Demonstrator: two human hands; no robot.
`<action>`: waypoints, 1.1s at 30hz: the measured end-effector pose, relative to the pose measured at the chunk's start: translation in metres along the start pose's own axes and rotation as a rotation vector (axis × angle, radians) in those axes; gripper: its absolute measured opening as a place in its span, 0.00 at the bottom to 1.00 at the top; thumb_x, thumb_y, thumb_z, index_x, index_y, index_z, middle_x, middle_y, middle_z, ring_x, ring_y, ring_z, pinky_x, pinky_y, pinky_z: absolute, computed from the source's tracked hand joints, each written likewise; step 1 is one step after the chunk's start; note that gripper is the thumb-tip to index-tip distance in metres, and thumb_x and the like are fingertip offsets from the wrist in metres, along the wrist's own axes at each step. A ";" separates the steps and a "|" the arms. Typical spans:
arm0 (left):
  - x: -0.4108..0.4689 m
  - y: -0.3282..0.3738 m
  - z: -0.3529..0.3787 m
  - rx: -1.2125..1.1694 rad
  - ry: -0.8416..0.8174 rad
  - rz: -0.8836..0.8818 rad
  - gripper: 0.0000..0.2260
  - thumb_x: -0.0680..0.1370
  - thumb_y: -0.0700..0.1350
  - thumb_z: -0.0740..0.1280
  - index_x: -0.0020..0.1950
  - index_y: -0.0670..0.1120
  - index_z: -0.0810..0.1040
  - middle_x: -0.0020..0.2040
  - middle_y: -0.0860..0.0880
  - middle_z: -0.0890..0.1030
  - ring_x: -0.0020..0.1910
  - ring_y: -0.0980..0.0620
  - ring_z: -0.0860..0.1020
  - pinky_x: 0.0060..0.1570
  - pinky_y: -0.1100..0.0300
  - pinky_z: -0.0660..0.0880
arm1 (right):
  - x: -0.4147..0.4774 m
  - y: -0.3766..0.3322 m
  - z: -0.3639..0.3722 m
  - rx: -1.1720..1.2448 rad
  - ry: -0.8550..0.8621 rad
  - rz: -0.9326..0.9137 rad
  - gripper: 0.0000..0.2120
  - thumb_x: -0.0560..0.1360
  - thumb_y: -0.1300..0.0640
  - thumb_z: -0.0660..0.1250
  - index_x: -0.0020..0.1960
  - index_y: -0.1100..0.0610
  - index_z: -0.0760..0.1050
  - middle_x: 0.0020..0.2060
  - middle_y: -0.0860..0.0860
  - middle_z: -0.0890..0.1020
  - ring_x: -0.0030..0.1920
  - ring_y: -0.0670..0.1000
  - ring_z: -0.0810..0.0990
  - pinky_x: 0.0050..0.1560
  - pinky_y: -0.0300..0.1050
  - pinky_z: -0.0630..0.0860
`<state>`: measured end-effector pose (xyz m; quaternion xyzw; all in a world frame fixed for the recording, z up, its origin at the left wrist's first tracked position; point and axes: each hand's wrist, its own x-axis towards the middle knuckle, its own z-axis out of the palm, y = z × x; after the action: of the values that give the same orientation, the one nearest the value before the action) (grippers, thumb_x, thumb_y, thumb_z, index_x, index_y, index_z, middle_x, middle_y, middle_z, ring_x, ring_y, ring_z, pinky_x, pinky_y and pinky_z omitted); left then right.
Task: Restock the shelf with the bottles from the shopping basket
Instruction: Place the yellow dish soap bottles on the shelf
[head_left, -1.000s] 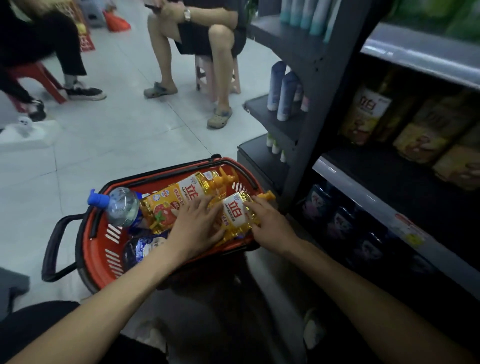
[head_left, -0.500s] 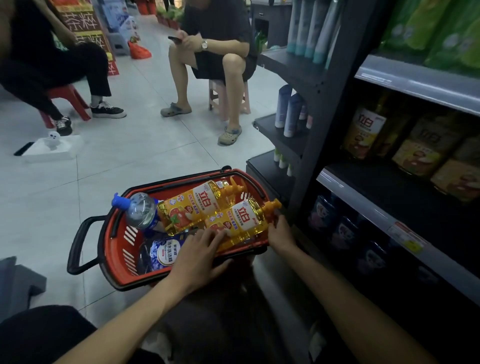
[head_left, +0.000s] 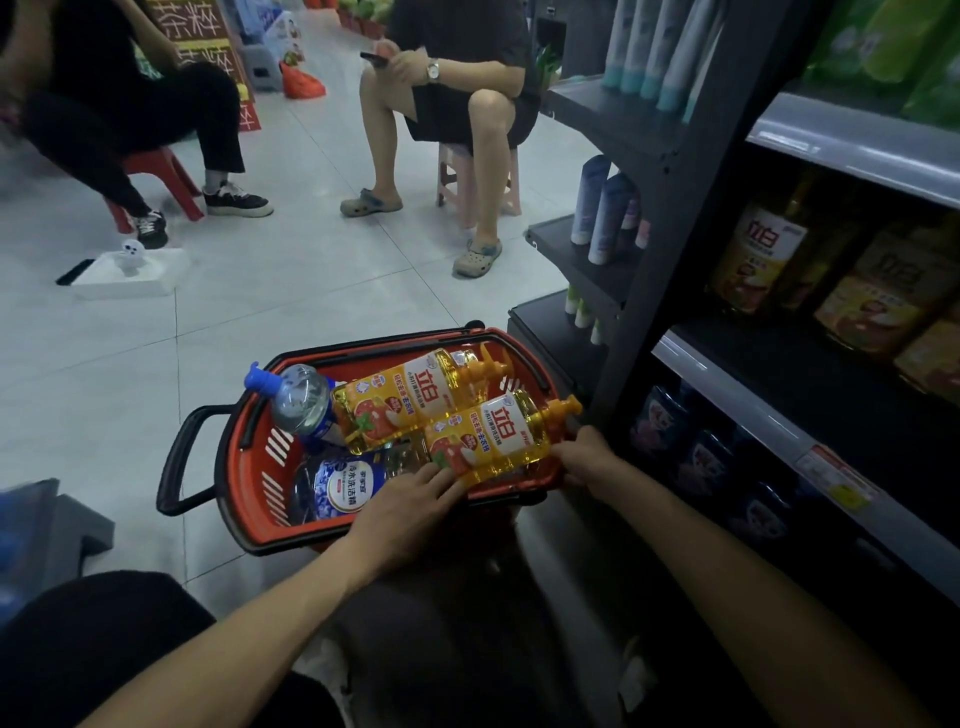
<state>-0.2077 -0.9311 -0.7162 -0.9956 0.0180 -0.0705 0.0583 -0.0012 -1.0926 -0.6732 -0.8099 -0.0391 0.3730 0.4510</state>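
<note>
Both ends of the near bottle (head_left: 491, 441) are taken for lifting: your left hand (head_left: 410, 501) presses flat, right hand (head_left: 589, 457) curls round.

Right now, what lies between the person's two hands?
The nearer yellow bottle, lying on its side over the basket: the left hand touches its base, the right hand its neck end. The head view shows it.

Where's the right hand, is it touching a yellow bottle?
Touching. Head view shows the right hand holding the nearer yellow bottle beside its neck.
</note>
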 end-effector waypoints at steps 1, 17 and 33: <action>-0.001 0.000 0.000 0.003 -0.008 0.015 0.28 0.69 0.45 0.77 0.66 0.47 0.71 0.57 0.47 0.81 0.50 0.47 0.81 0.35 0.55 0.81 | 0.000 0.003 -0.001 -0.005 0.003 0.009 0.22 0.78 0.64 0.69 0.69 0.64 0.65 0.45 0.54 0.78 0.42 0.51 0.81 0.45 0.49 0.83; 0.028 0.051 0.002 -0.132 -0.028 0.226 0.40 0.57 0.48 0.86 0.66 0.51 0.72 0.61 0.52 0.82 0.54 0.50 0.84 0.38 0.60 0.83 | -0.068 0.060 -0.058 0.063 0.158 0.065 0.23 0.81 0.63 0.62 0.75 0.62 0.62 0.59 0.58 0.77 0.52 0.52 0.78 0.38 0.41 0.72; 0.100 0.076 -0.050 -0.178 -0.085 0.022 0.40 0.74 0.68 0.65 0.81 0.51 0.59 0.74 0.43 0.70 0.70 0.41 0.72 0.65 0.47 0.74 | -0.092 0.065 -0.052 0.015 0.173 -0.134 0.20 0.75 0.56 0.75 0.66 0.56 0.76 0.58 0.51 0.80 0.45 0.42 0.76 0.36 0.34 0.71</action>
<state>-0.1181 -1.0169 -0.6625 -0.9987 0.0329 -0.0258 -0.0291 -0.0517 -1.2045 -0.6540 -0.8313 -0.0511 0.2710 0.4827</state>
